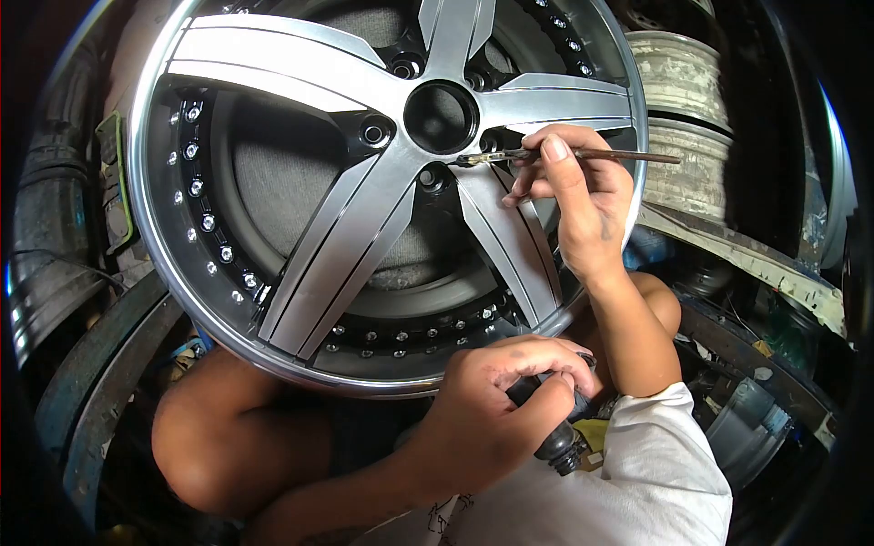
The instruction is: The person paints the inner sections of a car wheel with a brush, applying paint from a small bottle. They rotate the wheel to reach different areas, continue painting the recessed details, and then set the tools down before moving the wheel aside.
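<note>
A silver five-spoke car wheel rim [428, 68] with a polished outer lip stands tilted in front of me. My right hand [583, 196] pinches a thin brown-handled paintbrush [637, 156] between thumb and fingers. Its dark tip is at the edge of the round center hole, by a spoke's base, and some fingers lie close over the spoke below. Below the rim's lower edge, my left hand [510, 391] is closed around a small black bottle-like object [560, 448]. Part of that object is hidden by the fingers.
Bare knees lie under the rim. Stacked, scuffed wheel rims [678, 118] stand at the right above a worn metal beam [756, 259]. Dark cylindrical parts [55, 200] line the left, and a clear plastic container [751, 423] sits at lower right.
</note>
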### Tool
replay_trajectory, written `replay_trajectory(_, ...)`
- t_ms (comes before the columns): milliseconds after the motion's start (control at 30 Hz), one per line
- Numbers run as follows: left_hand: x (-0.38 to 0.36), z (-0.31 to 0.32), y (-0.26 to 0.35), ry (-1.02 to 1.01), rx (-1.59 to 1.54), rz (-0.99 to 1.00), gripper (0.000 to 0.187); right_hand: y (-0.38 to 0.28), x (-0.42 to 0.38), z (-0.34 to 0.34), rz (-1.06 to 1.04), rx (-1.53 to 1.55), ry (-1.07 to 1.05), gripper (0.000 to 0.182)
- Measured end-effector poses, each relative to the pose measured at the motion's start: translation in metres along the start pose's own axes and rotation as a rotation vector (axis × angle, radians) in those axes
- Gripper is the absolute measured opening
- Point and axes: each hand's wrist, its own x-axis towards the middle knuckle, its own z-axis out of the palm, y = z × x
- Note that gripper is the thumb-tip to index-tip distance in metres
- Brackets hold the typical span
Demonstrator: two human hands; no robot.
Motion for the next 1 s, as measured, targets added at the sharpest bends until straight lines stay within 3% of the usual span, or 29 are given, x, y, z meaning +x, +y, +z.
replay_trajectory(267, -0.001, 0.002, 0.003, 0.007, -0.067, -0.089, 0.018, 0.009, -0.003, -0.002, -0.160, -0.160, -0.057, 0.017)
replay_trajectory(1000, -0.004, 0.001, 0.005, -0.004, -0.068, -0.110, 0.018, 0.010, -0.003, 0.003, -0.213, -0.263, -0.051, 0.015)
